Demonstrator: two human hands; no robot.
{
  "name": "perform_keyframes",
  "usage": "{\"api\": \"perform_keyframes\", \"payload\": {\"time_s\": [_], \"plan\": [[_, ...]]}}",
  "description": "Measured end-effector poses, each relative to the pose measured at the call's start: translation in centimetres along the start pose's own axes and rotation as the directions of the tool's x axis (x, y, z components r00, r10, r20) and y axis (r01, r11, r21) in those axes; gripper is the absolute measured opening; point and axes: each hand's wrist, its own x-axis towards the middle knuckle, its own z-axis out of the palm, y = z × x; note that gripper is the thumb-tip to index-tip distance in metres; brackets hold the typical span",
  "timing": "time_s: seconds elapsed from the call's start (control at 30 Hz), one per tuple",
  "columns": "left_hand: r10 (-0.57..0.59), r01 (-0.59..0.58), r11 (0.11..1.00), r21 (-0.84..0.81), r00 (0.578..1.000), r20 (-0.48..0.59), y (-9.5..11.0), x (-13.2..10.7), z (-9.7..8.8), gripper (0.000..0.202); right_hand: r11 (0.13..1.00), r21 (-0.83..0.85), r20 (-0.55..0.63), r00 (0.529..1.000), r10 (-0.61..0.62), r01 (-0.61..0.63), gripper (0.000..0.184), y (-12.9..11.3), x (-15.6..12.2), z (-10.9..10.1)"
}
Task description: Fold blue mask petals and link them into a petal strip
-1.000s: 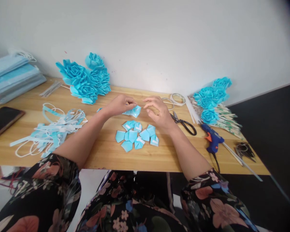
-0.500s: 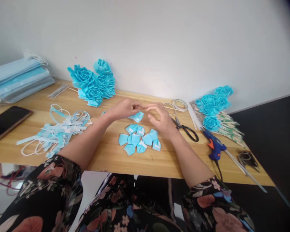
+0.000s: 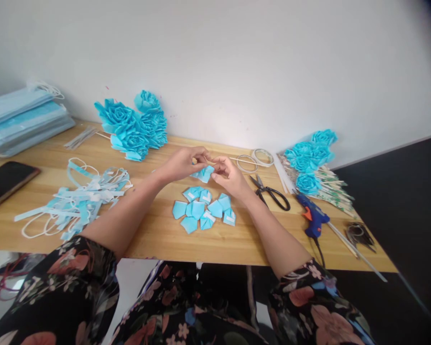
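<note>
Both hands meet over the middle of the wooden table (image 3: 237,239). My left hand (image 3: 185,162) pinches a small folded blue petal piece (image 3: 203,174) from the left. My right hand (image 3: 227,175) pinches the same piece from the right, fingers curled round it. Just below the hands lies a cluster of several folded blue petals (image 3: 203,209) with white tape strips, flat on the wood.
Blue fabric roses (image 3: 134,124) lie at the back; more roses on sticks (image 3: 314,160) at the right. Black scissors (image 3: 271,191), tape rings (image 3: 255,159), a blue glue gun (image 3: 312,218), cut mask strips (image 3: 77,199), a stack of masks (image 3: 21,120) and a phone (image 3: 5,179) surround the hands.
My right hand has closed in from an open pose onto the blue piece that my left hand held. The view has shifted slightly.
</note>
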Motion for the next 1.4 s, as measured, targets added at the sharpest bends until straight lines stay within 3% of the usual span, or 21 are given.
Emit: {"api": "perform_keyframes", "payload": {"time_s": [0.23, 0.43, 0.53, 0.6, 0.7, 0.8, 0.9, 1.17, 1.4], "plan": [[-0.058, 0.058, 0.997, 0.048, 0.998, -0.002, 0.6, -0.1, -0.7, 0.038, 1.000, 0.009, -0.026, 1.000, -0.010, 0.010, 0.036, 0.1, 0.0, -0.2], [-0.091, 0.069, 0.987, 0.144, 0.985, 0.147, 0.4, -0.1, -0.7, 0.033, 1.000, -0.007, -0.013, 1.000, -0.006, 0.006, 0.037, -0.1, 0.0, -0.2], [-0.098, 0.076, 0.987, 0.144, 0.983, 0.153, 0.1, -0.1, -0.7, 0.031, 1.000, 0.018, -0.011, 1.000, -0.014, 0.015, 0.034, -0.4, -0.1, -0.9], [-0.103, 0.083, 0.987, 0.138, 0.984, 0.144, 0.1, -0.1, -0.9, 0.030, 0.998, -0.015, -0.070, 0.995, -0.066, 0.065, 0.029, -0.8, -0.3, -1.4], [-0.103, 0.086, 0.989, 0.118, 0.984, 0.143, 0.0, 0.0, -1.0, 0.028, 0.952, -0.228, -0.145, 0.960, -0.239, 0.202, 0.016, -1.6, -0.4, -1.8], [-0.099, 0.084, 0.992, 0.093, 0.981, 0.167, 0.1, 0.0, -1.0, 0.028, 0.850, -0.404, -0.067, 0.916, -0.395, 0.337, 0.007, -2.2, -0.3, -1.6], [-0.105, 0.091, 0.992, 0.083, 0.978, 0.182, 0.3, -0.1, -1.1, 0.027, 0.779, -0.468, 0.022, 0.887, -0.462, 0.418, 0.008, -2.3, -0.2, -1.3], [-0.132, 0.106, 0.988, 0.111, 0.956, 0.263, 0.4, -0.1, -1.1, 0.035, 0.693, -0.563, 0.133, 0.878, -0.460, 0.449, 0.016, -2.1, -0.1, -1.5], [-0.115, 0.094, 0.992, 0.087, 0.950, 0.290, 0.7, -0.2, -1.2, 0.034, 0.697, -0.573, 0.137, 0.889, -0.437, 0.431, 0.018, -1.9, 0.0, -1.4]]}}
